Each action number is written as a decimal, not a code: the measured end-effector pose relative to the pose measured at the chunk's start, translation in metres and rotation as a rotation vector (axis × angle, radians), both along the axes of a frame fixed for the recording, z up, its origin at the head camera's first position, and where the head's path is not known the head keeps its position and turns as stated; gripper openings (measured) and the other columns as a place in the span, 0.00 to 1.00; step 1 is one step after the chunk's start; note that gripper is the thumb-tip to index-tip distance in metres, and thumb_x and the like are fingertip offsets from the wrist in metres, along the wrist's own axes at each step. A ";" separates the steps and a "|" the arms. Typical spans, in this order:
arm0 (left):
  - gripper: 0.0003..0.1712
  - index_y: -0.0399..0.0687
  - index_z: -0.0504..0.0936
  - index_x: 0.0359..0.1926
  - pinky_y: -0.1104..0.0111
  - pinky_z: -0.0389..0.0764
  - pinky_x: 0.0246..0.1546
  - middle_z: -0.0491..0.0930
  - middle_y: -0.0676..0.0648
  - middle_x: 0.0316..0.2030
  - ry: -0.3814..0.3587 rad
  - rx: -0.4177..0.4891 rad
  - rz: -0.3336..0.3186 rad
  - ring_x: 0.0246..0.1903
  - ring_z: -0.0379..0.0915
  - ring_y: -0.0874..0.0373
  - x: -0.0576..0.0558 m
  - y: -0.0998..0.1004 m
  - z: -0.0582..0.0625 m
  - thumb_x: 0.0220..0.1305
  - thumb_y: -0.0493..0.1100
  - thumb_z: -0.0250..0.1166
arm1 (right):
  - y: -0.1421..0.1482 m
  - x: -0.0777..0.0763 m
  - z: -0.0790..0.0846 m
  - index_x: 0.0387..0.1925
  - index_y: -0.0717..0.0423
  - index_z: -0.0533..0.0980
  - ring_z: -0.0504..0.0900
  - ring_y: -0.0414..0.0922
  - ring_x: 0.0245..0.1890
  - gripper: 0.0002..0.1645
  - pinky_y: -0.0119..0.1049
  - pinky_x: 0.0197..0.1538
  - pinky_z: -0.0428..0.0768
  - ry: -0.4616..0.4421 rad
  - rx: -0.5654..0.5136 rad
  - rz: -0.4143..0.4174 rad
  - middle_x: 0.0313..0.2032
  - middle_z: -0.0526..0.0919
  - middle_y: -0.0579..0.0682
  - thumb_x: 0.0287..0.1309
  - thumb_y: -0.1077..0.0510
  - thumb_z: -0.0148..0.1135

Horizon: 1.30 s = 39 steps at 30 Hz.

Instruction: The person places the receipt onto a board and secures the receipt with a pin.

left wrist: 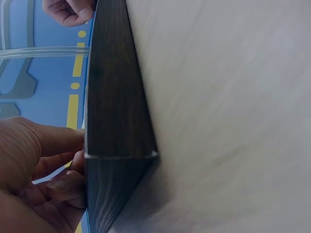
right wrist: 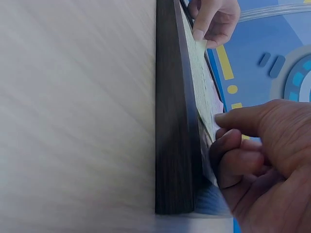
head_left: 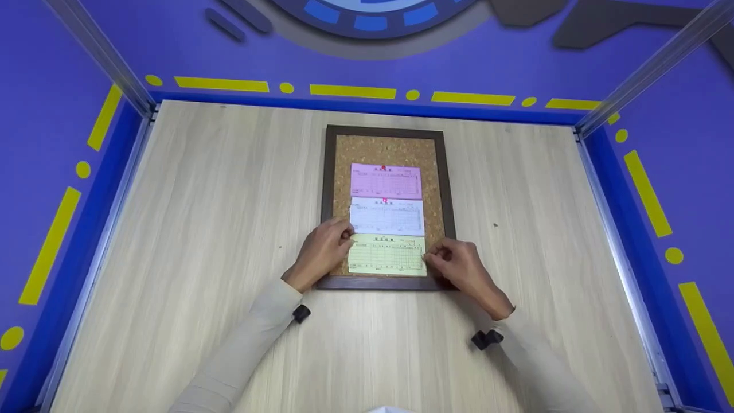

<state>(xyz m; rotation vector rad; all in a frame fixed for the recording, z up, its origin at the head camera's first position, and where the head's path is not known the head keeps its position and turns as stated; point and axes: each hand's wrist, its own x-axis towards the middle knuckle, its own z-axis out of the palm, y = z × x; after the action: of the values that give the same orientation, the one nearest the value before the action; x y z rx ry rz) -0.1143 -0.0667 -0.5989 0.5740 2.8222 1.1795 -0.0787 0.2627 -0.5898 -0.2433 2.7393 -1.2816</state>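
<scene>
A pale yellow-green printed slip [head_left: 387, 258] lies at the lower part of a framed cork board [head_left: 384, 149]. My left hand [head_left: 325, 246] pinches the slip at its upper left edge. At its right edge, my right hand [head_left: 461, 263] pinches it between thumb and curled fingers. Just above are a white-blue slip [head_left: 385, 219] and, higher, a pink slip [head_left: 385, 184]. A red pushpin [head_left: 383, 167] sits at the top of the pink slip, and another red pushpin [head_left: 385, 200] at the top of the white-blue one. The right wrist view shows the right thumb [right wrist: 238, 119] against the paper's edge.
The board's dark wooden frame [head_left: 378, 283] lies flat on a light wood-grain table [head_left: 218, 218]. Blue panels with yellow marks [head_left: 352, 92] enclose the back and sides. A small dark speck [head_left: 495, 225] is right of the board. Something white [head_left: 389, 410] shows at the near edge.
</scene>
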 end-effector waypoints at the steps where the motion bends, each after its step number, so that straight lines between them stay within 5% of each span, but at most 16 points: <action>1: 0.04 0.39 0.88 0.46 0.54 0.86 0.43 0.85 0.44 0.42 0.000 0.000 0.000 0.40 0.82 0.52 0.000 0.000 0.000 0.72 0.32 0.71 | 0.001 -0.001 0.000 0.35 0.59 0.87 0.80 0.41 0.26 0.04 0.28 0.28 0.75 0.019 -0.005 -0.007 0.27 0.85 0.46 0.66 0.66 0.76; 12: 0.07 0.39 0.88 0.48 0.56 0.84 0.39 0.83 0.46 0.39 0.020 0.008 0.006 0.36 0.79 0.54 0.001 0.000 0.000 0.71 0.30 0.70 | 0.029 -0.011 -0.003 0.37 0.61 0.88 0.82 0.41 0.26 0.04 0.23 0.28 0.77 0.180 -0.082 -0.097 0.29 0.89 0.50 0.66 0.65 0.78; 28: 0.03 0.40 0.88 0.44 0.54 0.86 0.44 0.86 0.44 0.42 0.014 0.008 -0.006 0.41 0.84 0.51 0.001 0.000 0.000 0.71 0.31 0.71 | 0.072 -0.021 -0.014 0.48 0.68 0.88 0.86 0.44 0.34 0.11 0.17 0.40 0.76 0.284 -0.009 -0.247 0.36 0.90 0.55 0.66 0.69 0.76; 39: 0.06 0.38 0.92 0.46 0.52 0.86 0.47 0.86 0.41 0.46 0.069 -0.079 -0.028 0.47 0.81 0.46 0.000 0.000 0.003 0.72 0.34 0.72 | 0.087 -0.023 -0.018 0.52 0.71 0.86 0.87 0.57 0.44 0.15 0.21 0.45 0.78 0.368 -0.039 -0.290 0.46 0.88 0.63 0.64 0.71 0.76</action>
<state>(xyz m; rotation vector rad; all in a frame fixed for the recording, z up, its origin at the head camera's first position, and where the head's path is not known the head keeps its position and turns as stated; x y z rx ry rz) -0.1142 -0.0667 -0.5958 0.6596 2.8919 1.0583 -0.1014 0.3494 -0.6078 -0.0922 3.1559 -1.4915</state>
